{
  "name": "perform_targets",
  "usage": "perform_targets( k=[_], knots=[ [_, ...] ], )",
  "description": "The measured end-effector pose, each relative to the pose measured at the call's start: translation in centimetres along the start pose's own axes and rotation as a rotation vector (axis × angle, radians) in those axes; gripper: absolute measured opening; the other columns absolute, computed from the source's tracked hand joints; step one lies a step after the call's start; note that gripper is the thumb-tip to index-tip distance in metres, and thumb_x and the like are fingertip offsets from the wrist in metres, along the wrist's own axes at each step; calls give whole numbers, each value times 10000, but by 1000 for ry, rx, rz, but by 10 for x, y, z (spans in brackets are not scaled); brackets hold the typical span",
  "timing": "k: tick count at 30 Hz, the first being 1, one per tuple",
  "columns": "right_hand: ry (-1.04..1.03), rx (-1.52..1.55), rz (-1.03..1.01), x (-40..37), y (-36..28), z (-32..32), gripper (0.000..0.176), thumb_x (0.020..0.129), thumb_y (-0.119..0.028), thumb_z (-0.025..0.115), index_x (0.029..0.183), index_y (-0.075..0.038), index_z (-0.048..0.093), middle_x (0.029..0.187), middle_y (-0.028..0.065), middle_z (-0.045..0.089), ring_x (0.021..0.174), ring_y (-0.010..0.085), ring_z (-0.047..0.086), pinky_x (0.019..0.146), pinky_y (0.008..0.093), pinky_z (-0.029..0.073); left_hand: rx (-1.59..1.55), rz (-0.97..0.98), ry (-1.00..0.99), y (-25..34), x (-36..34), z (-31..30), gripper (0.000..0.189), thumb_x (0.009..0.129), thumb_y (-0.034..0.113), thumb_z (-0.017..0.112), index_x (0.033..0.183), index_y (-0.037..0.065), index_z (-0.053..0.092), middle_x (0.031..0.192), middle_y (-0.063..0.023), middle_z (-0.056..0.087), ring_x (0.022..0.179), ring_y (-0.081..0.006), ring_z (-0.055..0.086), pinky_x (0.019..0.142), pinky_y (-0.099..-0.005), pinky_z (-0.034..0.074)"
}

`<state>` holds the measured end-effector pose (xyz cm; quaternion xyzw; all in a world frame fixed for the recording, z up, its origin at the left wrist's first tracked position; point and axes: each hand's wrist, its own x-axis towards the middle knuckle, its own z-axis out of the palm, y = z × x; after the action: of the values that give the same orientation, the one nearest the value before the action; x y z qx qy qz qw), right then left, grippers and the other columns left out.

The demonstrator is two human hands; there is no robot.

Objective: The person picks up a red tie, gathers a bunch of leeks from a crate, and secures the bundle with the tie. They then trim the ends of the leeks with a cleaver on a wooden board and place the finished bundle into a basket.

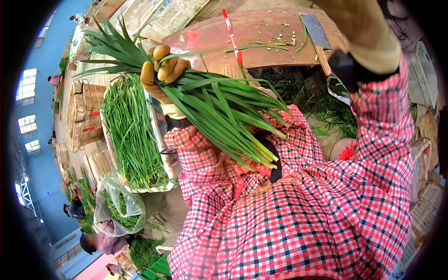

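Note:
My left hand (164,72), in a tan glove, is closed around a bunch of garlic chives (214,105). The leaf tips fan out beyond my fingers, and the pale stalk ends lie over my checked apron. My right hand (361,28) wears a light glove and reaches up past the top edge; its fingers are out of frame. Close to that arm, a cleaver (316,31) with a wooden handle lies on the brown board (200,35). Small cut bits and loose leaves are scattered around the blade.
A white crate full of long greens (133,133) stands beside my left arm. Behind it are wooden crates (85,114) and a clear bag of greens (121,205). A red printed strip (229,32) crosses the board. Loose greens (333,112) lie underneath. A person (105,238) is at lower left.

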<state>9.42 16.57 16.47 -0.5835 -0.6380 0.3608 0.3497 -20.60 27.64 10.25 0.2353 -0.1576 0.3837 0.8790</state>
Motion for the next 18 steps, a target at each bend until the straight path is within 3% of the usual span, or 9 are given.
perform_targets(
  k=[4,5,6,7,10,13,15,17,18],
  knots=[
    [89,149,-59,-39,-1,47,390,865,-337,732,1097,-30,671,933,98,686,849,163,641,772,312,517,-83,-16,-114,0,7,14,158,921,208,631,993,135,511,711,60,572,634,-93,511,761,-236,417],
    [30,151,-28,-48,-6,58,373,867,-326,730,1066,-16,674,928,99,699,824,150,639,753,296,516,-52,-53,-127,12,10,7,114,935,195,611,972,146,514,697,71,571,656,-83,517,760,-226,416],
    [-39,212,41,-49,6,67,328,898,-248,707,1133,-21,673,1013,44,691,913,102,619,818,261,490,-40,-31,-119,16,7,1,94,932,180,608,961,149,525,682,75,570,670,-81,518,754,-221,413],
    [44,178,81,-53,8,74,278,910,-208,689,1105,-10,685,961,41,698,874,90,627,787,242,496,-32,-9,-109,13,6,0,75,929,166,605,949,152,535,666,79,568,684,-78,519,749,-215,410],
    [275,776,176,-63,8,86,205,916,-180,683,1007,2,703,804,41,691,745,84,631,665,221,490,13,-15,-62,24,3,-5,66,937,186,568,890,153,536,654,76,564,702,-87,516,782,-248,419],
    [328,673,26,-67,11,90,214,929,-195,670,1013,-2,704,793,37,686,716,76,608,643,218,480,-43,-49,-97,16,7,-5,131,942,199,568,839,175,491,654,87,542,671,-77,482,841,-289,402],
    [299,643,118,-68,16,88,228,927,-216,674,1001,-3,703,770,26,663,679,68,565,622,216,460,-81,-85,-125,5,12,5,155,939,196,581,825,183,476,654,95,526,654,-72,462,872,-310,392],
    [299,590,128,-67,16,85,235,926,-228,676,994,-5,703,751,15,646,657,66,538,607,213,446,-77,-30,-68,8,7,-3,170,931,206,615,836,186,476,691,103,521,667,-60,449,832,-284,394],
    [349,567,30,-67,16,88,227,937,-221,662,980,-1,698,726,-8,623,643,56,516,597,207,435,-87,2,-27,11,4,-9,174,930,212,620,836,187,475,703,105,522,671,-57,448,823,-276,394]
  ],
)
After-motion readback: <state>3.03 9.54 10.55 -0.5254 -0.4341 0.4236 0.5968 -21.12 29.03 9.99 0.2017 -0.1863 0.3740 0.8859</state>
